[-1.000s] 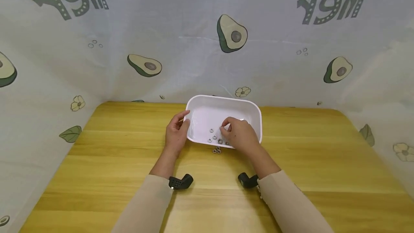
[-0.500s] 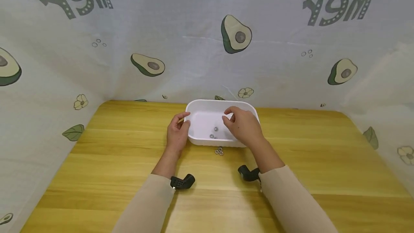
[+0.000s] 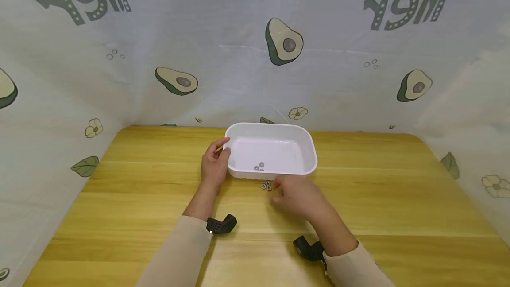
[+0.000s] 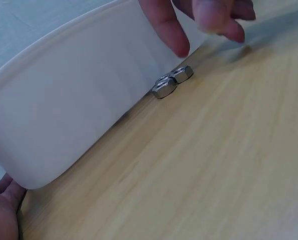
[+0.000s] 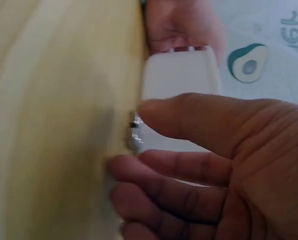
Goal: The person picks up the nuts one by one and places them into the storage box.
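Note:
A white plastic bin (image 3: 311, 154) stands toward the far side of the table. My left hand (image 3: 214, 165) holds its left end, thumb and fingers at the rim. Inside it, a few small hex nuts (image 3: 259, 165) show beside the near wall, which hides part of its floor. Three metal hex nuts (image 4: 173, 81) lie clustered on the tabletop in front of the bin. Just right of them is my right hand (image 3: 299, 196), low over the table. In the right wrist view its thumb and fingers are apart, with these nuts (image 5: 134, 134) beyond the gap.
The wooden table (image 3: 119, 216) reaches back to a hanging cloth (image 3: 223, 21) printed with avocados and lettering, which also runs down both sides. Each wrist wears a black camera mount (image 3: 222, 224).
My right hand has come out of the bin and down to the table in front of it, beside the three nuts. My left hand stays at the bin's end.

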Available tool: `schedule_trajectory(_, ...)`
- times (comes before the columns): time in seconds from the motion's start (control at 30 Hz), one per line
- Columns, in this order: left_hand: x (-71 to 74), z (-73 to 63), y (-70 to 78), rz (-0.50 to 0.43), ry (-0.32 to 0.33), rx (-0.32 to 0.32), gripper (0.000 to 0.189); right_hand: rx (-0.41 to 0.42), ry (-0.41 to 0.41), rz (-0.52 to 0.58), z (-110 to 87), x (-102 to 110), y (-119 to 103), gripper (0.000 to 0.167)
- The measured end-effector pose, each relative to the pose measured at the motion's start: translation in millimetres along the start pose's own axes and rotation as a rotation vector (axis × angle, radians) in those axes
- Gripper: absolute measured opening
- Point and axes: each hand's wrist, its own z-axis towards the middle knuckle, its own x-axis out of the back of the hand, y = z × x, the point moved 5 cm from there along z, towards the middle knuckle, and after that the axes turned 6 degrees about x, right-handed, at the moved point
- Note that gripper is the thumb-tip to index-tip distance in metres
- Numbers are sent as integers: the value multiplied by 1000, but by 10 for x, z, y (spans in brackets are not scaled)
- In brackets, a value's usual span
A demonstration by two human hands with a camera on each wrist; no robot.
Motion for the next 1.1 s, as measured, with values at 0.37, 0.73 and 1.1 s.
schedule_trajectory(0.37,14,4,-8,5,-13,7,35,8,139,-50,102,-183,10,16)
schedule_trajectory(0.73,14,4,-1,13,-13,18,35,41,132,-56,99,-180,-23,6)
schedule_trajectory(1.1,13,-21,14,11,-9,17,35,74,106,-16,66,-127,-62,8)
